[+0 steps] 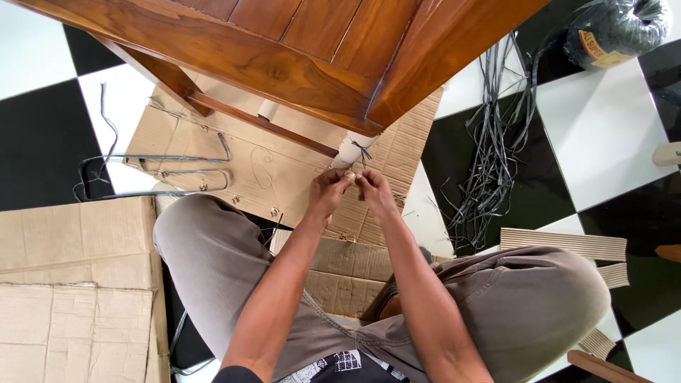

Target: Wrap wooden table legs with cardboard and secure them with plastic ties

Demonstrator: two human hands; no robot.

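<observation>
Both hands, left hand (328,188) and right hand (374,190), pinch dark string (363,150) around a white-wrapped furniture leg (352,147), fingers closed.

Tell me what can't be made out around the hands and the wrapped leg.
- Head view: what the left hand and right hand pinch; fingers cover it.
- Wrapped leg: top hidden under the wooden furniture.
- Strap tie: too small to tell.
- Black roll: cut by the top edge.
</observation>
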